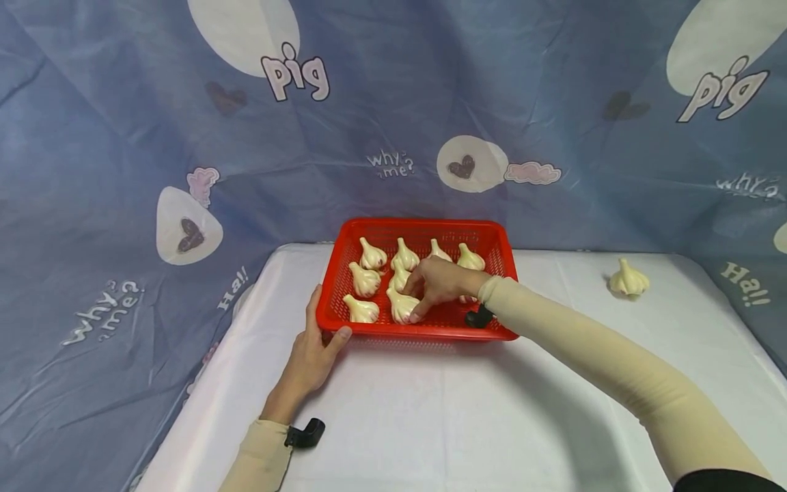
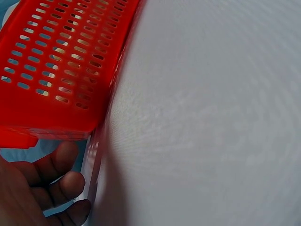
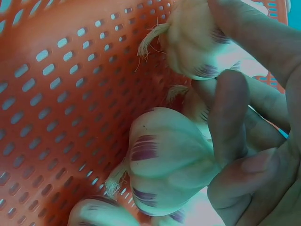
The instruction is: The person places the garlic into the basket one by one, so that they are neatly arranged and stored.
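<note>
A red plastic basket (image 1: 424,329) with slotted walls stands on the table and holds several garlic bulbs (image 1: 365,280). At its near left corner is my left hand (image 1: 312,352), thumb on the front rim and fingers along the left side. In the left wrist view some fingers (image 2: 70,186) of that hand curl beside the basket wall (image 2: 56,108). Inside the basket, my right hand (image 1: 444,279) pinches a garlic bulb (image 1: 402,305) in the front row. The right wrist view has that bulb (image 3: 193,40) between thumb and fingers, with another bulb (image 3: 167,160) close by. My right hand covers part of the basket's contents.
One garlic bulb (image 1: 628,280) lies outside the basket, on the white tablecloth (image 1: 418,417) at the right. A blue printed cloth (image 1: 369,109) hangs behind the table and along its sides. Black wrist cameras (image 1: 306,434) are strapped over beige sleeves (image 1: 584,348).
</note>
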Demonstrator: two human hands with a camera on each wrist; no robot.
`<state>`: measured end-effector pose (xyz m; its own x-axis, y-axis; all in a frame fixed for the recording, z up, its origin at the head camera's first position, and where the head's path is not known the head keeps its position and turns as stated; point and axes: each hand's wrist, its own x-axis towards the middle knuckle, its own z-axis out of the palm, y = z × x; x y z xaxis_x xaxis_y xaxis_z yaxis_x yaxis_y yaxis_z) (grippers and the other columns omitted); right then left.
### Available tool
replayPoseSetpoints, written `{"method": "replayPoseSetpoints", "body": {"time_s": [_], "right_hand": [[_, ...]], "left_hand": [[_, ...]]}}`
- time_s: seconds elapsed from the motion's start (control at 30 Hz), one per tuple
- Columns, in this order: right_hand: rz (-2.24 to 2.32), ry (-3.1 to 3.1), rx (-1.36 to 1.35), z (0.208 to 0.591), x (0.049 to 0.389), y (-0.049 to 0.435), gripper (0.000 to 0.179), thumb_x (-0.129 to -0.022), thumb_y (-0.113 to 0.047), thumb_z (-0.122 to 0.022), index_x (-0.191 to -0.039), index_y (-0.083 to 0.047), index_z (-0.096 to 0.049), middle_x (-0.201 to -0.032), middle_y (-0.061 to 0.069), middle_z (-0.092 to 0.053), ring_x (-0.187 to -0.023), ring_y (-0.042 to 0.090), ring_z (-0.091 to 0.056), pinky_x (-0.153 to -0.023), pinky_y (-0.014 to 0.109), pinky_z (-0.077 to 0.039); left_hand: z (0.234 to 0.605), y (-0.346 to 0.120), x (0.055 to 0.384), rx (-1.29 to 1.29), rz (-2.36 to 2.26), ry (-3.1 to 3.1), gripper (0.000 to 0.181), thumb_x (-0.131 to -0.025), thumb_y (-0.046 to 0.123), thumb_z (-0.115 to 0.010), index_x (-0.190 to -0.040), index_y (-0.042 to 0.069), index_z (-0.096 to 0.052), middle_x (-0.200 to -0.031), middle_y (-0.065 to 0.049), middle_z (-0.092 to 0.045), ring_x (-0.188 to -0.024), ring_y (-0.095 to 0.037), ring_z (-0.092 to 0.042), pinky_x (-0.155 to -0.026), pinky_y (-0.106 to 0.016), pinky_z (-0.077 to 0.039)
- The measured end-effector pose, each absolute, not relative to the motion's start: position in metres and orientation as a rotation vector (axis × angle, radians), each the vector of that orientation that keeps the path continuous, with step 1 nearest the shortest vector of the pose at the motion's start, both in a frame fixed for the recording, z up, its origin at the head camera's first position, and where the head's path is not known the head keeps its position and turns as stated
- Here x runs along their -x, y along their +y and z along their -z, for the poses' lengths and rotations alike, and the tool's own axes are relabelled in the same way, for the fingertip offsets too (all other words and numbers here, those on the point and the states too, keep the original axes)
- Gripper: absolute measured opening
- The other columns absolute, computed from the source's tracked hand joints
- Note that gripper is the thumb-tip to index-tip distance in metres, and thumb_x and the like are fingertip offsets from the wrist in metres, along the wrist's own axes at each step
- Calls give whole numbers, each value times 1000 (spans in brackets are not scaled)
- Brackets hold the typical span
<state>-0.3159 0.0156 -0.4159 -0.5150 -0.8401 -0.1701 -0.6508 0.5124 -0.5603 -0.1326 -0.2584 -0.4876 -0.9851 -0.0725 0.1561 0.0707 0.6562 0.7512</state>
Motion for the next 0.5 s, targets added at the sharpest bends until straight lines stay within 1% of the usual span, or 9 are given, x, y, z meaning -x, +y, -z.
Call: {"method": "replayPoseSetpoints", "body": {"time_s": [0.17,0.3,0.5], "right_hand": [[603,2340,1224,417,315,15,53,-71,-36,-100,-115,-12,-83,-97,-3,-82,-93,11,-74,-85,27,-57],[648,2303,1186,419,314,15,54,-71,-35,-100,-115,-10,-81,-98,-2,-82,-93,11,-75,-86,27,-58],[655,2298,1172,422,314,15,54,-71,-35,-100,-115,-10,-81,-97,-2,-81,-91,11,-74,-84,26,-58]], "left_hand": [[489,-258,132,-2,1250,-2692,99,-100,48,-68,-171,37,1,-159,-22,-51,-135,-44,-61,-114,-66,-44],[489,-258,131,0,1255,-2686,99,-100,47,-68,-171,38,1,-160,-21,-51,-136,-44,-61,-114,-66,-43],[487,-257,132,4,1261,-2682,100,-100,46,-69,-171,39,1,-158,-21,-52,-135,-43,-62,-114,-65,-44]]}}
